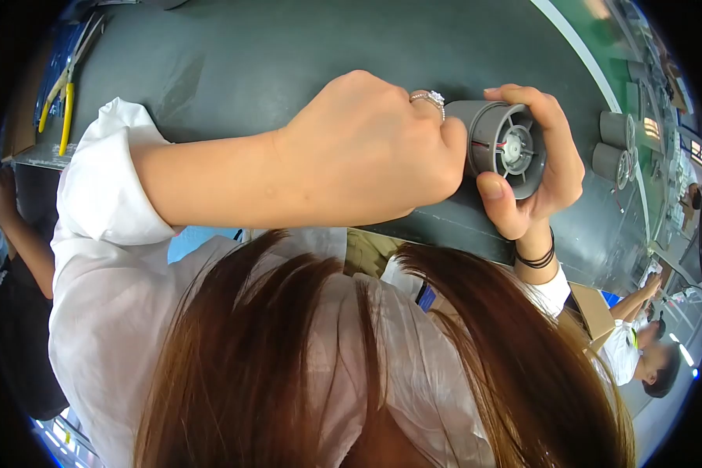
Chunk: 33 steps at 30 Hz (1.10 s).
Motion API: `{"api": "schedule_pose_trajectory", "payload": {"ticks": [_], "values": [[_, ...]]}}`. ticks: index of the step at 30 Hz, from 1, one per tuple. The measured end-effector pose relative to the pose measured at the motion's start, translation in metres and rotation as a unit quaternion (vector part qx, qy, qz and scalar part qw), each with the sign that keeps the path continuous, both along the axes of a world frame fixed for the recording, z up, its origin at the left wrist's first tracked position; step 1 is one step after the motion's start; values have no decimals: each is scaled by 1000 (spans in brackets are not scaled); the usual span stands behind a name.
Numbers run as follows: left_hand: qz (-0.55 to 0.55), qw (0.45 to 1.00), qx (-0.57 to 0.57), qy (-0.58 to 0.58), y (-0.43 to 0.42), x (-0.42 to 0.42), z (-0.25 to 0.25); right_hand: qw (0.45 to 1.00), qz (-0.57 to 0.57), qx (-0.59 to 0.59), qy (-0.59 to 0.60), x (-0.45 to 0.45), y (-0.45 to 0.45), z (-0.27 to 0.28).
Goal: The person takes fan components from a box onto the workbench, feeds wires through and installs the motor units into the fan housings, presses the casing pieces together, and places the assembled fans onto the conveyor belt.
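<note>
In my right hand (558, 156) is a grey cylindrical fan housing (487, 140), held between the thumb on the near side and fingers curled over the far side. Its open end faces right, showing a round hub (512, 148) with spokes around it and a bit of red wire. My left hand (382, 148), with a ring on one finger, is closed into a fist against the left side of the housing. Its back is toward me, so the fingertips and whatever they grip are hidden.
Yellow-handled pliers (68, 101) lie at the dark table's (234, 70) left edge, by blue strips. Grey cylinders (616, 129) stand at the right beside a white line. An open cardboard box (591, 312) is at lower right. Other people (632, 347) are at both sides.
</note>
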<state>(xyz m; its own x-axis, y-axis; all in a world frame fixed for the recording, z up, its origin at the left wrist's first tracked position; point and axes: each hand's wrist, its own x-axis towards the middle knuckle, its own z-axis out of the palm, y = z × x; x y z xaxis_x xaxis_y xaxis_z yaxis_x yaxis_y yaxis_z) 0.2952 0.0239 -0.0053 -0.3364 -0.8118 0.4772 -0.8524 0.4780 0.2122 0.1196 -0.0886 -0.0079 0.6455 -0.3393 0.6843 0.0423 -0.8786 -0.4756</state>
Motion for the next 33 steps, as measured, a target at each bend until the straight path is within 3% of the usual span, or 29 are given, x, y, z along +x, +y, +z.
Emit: {"api": "schedule_pose_trajectory", "payload": {"ticks": [16,21,33], "values": [[-41,999,-4,3,7,3,-7,989,80,40,117,-2,-7,8],[-41,999,8,1,8,4,-5,978,55,72,185,-5,-2,17],[-64,996,56,21,5,8,6,968,62,163,182,-7,3,13]]}}
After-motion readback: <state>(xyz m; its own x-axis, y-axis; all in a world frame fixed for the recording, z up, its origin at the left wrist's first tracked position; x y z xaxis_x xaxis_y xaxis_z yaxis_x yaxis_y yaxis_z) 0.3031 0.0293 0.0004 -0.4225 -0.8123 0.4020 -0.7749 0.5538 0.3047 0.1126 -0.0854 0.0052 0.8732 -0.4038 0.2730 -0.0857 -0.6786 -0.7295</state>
